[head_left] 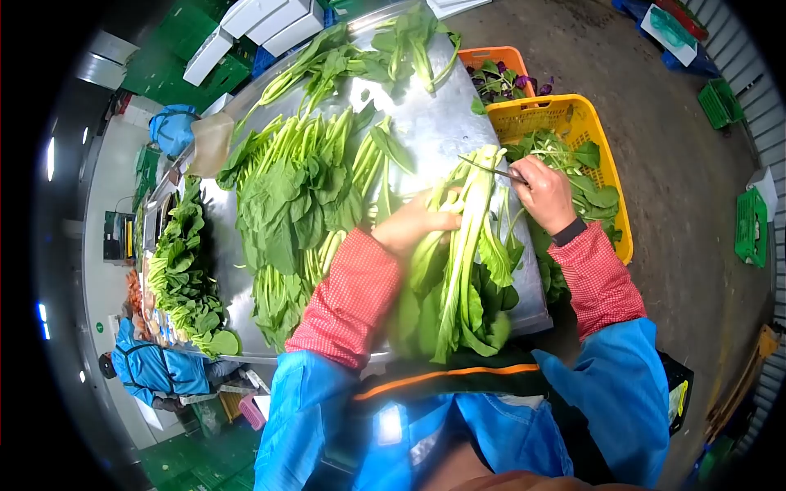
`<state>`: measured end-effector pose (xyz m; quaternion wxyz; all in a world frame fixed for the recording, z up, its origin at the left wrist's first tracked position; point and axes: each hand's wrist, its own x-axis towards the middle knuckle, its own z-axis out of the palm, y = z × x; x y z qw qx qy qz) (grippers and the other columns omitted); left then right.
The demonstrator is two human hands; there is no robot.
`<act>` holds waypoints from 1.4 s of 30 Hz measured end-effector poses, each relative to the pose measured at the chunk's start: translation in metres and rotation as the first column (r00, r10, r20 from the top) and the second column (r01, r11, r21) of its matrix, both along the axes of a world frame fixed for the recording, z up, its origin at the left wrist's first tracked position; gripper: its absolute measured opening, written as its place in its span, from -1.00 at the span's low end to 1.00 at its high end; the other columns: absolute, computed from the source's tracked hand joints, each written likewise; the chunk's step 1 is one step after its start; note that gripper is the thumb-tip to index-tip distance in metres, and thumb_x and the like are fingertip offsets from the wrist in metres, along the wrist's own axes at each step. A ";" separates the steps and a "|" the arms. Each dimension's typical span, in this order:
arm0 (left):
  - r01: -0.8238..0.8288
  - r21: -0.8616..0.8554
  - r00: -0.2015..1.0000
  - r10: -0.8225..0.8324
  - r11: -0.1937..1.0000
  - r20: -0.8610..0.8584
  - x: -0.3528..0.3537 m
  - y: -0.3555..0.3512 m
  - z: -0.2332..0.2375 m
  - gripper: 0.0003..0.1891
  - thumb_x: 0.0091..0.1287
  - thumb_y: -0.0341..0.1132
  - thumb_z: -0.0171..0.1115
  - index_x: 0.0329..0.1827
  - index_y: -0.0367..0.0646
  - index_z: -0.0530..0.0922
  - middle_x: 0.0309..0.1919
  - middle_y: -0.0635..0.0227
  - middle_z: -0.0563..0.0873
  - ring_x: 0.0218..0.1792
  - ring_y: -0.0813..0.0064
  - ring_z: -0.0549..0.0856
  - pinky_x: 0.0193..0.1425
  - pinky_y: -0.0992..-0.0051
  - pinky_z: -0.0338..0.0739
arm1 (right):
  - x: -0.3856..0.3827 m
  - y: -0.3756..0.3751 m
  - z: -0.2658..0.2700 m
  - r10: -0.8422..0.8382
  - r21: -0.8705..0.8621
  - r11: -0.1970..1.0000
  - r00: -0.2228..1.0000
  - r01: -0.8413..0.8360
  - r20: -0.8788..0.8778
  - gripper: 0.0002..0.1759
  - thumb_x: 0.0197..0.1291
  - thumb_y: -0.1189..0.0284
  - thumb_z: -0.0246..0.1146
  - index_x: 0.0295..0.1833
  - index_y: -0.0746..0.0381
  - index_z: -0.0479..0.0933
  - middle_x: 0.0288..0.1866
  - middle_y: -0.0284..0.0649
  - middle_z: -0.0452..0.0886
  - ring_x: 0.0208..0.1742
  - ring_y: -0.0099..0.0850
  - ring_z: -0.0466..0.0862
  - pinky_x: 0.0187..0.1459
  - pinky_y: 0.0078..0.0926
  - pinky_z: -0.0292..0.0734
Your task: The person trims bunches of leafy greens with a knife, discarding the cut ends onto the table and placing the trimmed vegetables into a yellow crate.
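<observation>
My left hand [416, 222] is wrapped round a bunch of leafy greens [467, 225], its pale stalks pointing away from me and its leaves hanging towards my body. In my right hand [544, 193] is a knife [490, 169], its dark, thin blade lying across the stalks near their cut ends. The bunch is held over the near right part of the metal table [446, 123]. Left of it lies a large heap of greens [291, 180], stalks and leaves layered together. My right fist covers most of the knife's handle.
A yellow crate [618, 192] with loose leaves stands at the table's right edge, an orange crate [503, 54] with purple-tinged greens behind it. More greens [417, 42] lie at the far end, another row [187, 262] on the left. A person in blue [155, 366] is beyond.
</observation>
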<state>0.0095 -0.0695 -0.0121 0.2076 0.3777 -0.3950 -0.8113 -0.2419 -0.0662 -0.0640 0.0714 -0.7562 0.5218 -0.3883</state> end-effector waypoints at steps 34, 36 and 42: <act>-0.283 -0.476 0.932 0.356 0.833 0.068 0.001 0.032 0.020 -0.60 0.18 -0.43 0.39 0.09 -0.23 0.54 -0.13 0.38 0.68 -0.13 0.59 0.65 -0.01 0.56 0.56 | 0.047 0.033 0.090 0.090 0.479 0.822 0.900 -0.309 0.427 -0.74 0.18 0.38 0.37 -0.14 0.35 0.62 -0.42 -0.37 0.61 -0.36 -0.65 0.52 -0.28 -0.62 0.46; -0.280 -0.432 0.947 0.320 0.857 0.021 0.014 0.034 0.031 -0.55 0.20 -0.48 0.32 0.18 -0.29 0.48 -0.08 0.35 0.67 -0.11 0.55 0.67 0.05 0.53 0.57 | 0.045 0.026 0.081 0.130 0.438 0.800 0.832 -0.409 0.540 -0.58 0.16 0.42 0.40 0.10 0.33 0.53 -0.26 -0.38 0.58 -0.32 -0.66 0.53 -0.27 -0.66 0.47; -0.320 -0.371 0.946 0.314 0.872 -0.078 0.030 0.040 0.057 -0.45 0.19 -0.45 0.30 0.28 -0.30 0.40 0.04 0.30 0.64 0.00 0.52 0.65 0.16 0.52 0.53 | 0.067 0.029 0.080 0.242 0.406 0.662 0.693 -0.629 0.680 -0.55 0.11 0.41 0.41 0.09 0.34 0.52 -0.29 -0.42 0.53 -0.34 -0.63 0.51 -0.24 -0.63 0.46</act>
